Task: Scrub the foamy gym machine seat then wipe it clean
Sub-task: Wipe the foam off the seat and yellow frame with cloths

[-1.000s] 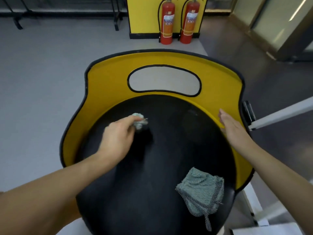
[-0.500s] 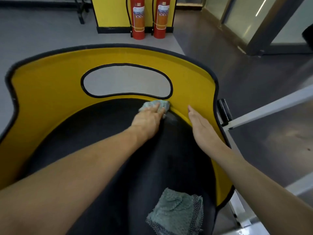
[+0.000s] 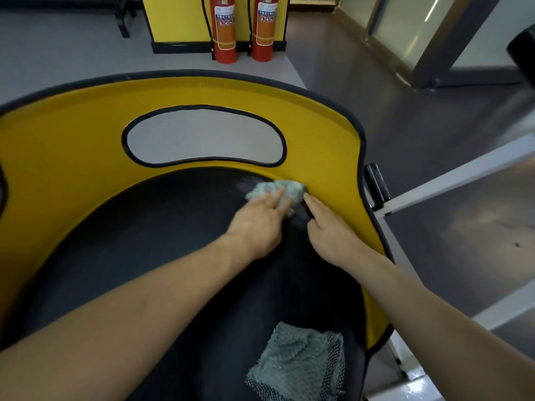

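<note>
From where I stand the person is leaning over the seat [image 3: 144, 256], a rounded black pad set inside a yellow shell [image 3: 72, 140] with an oval opening [image 3: 202, 137] in its back. The left hand [image 3: 260, 218] lies flat on a small cloth [image 3: 278, 191], fingers stretched out over it rather than curled round it, pressing it into the far right edge of the pad just where the black meets the yellow. I'd say that is the scrubbing step, and the flat palm makes sense for it: it spreads the push across the rag and lets it slide along the seam. A pale, streaky patch of foam [image 3: 249, 180] shows just left of the rag, so that corner looks part done. The right hand [image 3: 330, 230] rests on the pad just beside the left, fingers straight and holding nothing, its fingertip close to the rag's edge; it seems to be there to steady the person's weight. Whether it actually touches the rag I can't tell. The two hands sit close together but are not joined. Nearer the person, on the right of the pad, lies a folded cloth [image 3: 301, 363], untouched and well apart from the hands, most likely kept back for the wiping afterwards. Beyond the shell two red fire extinguishers [image 3: 223, 30] stand on the floor, and a white bar [image 3: 448, 180] of the machine runs off to the right.
</note>
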`<state>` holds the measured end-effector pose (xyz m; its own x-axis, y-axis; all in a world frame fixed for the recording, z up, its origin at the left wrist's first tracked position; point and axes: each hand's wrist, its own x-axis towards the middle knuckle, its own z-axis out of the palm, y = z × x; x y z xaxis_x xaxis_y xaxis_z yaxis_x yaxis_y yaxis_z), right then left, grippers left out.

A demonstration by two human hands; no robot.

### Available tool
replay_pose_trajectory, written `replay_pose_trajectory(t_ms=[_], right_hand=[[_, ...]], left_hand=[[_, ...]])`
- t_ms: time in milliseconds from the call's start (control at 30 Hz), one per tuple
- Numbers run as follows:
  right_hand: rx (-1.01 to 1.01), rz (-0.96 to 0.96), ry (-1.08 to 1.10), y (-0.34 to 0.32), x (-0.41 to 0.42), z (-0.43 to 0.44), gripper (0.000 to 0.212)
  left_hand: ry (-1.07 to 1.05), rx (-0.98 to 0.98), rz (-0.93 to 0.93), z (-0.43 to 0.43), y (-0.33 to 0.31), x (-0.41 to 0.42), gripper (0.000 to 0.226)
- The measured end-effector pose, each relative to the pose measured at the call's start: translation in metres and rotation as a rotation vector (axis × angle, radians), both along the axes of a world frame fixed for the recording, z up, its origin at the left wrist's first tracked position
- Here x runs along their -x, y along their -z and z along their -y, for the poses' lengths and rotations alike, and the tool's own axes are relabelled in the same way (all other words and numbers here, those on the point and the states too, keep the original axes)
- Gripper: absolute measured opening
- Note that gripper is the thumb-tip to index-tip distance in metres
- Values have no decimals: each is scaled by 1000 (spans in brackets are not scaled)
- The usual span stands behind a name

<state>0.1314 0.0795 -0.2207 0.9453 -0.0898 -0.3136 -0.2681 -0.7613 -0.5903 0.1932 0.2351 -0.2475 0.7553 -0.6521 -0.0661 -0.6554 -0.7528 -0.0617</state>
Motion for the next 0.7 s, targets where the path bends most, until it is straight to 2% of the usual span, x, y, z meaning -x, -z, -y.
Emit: replay_pose_trajectory(t_ms=[100,200,267,367,433,533,700], right_hand=[[-25,-25,22,-2,9,8,59],[-73,-27,39,-5,14,14,60],[-96,3,68,-6,13,14,58],[-172,73,180,-6,7,10,57],[-219,92,250,-5,1,6,57],[-260,121,284,-4,-3,0,55],[-275,71,251,-8,11,4,53]], left_hand=[[-227,52,-91,-28,-9,-31,69],[-272,111,-144,-36,-9,-38,67],[-174,162,-115,-14,-9,-17,64],[84,157,-154,20,-8,31,66],[106,152,-177,26,-1,37,68],[42,123,-169,20,6,12,70],[-259,109,-150,-38,-4,-53,69]])
